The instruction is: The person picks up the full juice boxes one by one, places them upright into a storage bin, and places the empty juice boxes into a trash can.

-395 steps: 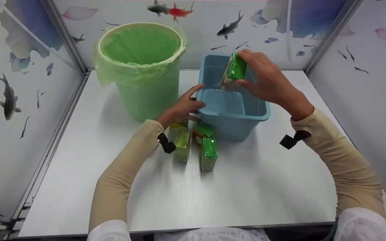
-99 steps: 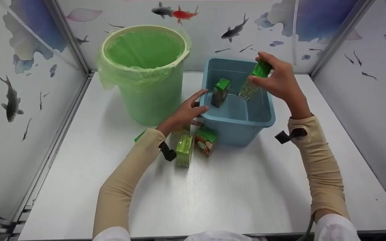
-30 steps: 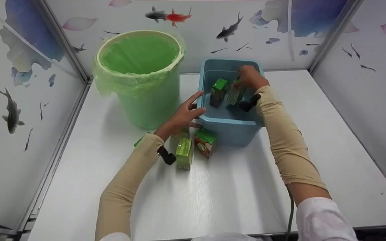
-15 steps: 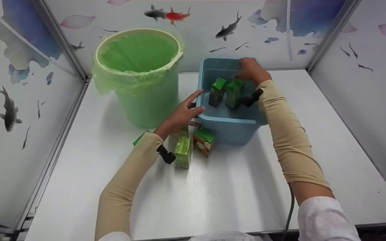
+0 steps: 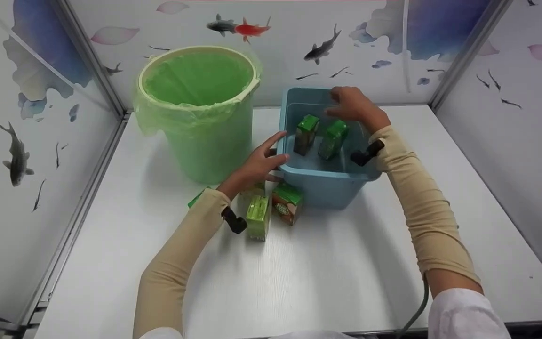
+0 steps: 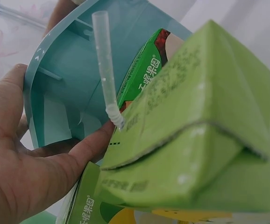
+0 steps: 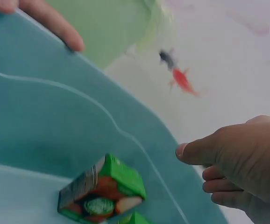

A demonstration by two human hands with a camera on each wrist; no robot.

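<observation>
My left hand (image 5: pixel 254 165) grips the left rim of a blue plastic basin (image 5: pixel 320 186), thumb and index finger over the edge, other fingers outside below it. Over the basin's far right part my right hand (image 5: pixel 355 107) holds nothing, fingers apart from the drink cartons. Inside, one green-topped drink carton (image 5: pixel 306 134) stands at left; a second green drink carton (image 5: pixel 334 140) leans beside it. A light green drink carton (image 6: pixel 172 140) with a bent straw (image 6: pixel 106 70) stands near my left wrist. A brown-and-green drink carton (image 5: pixel 286 203) stands beside the basin's front wall. A yellowish carton is mostly hidden behind.
A tall green bin (image 5: pixel 207 146) with a loose plastic liner stands left of the basin. Another green carton (image 5: pixel 199 195) shows partly behind my left sleeve. Printed panels (image 5: pixel 294 47) wall the white table (image 5: pixel 271 282) at back and sides. A cable hangs near my right elbow.
Over the earlier frames, my right hand brings two drink cartons into the basin. It has let go of the second, which tilts slightly, and drawn back rightward. My left hand stays on the rim.
</observation>
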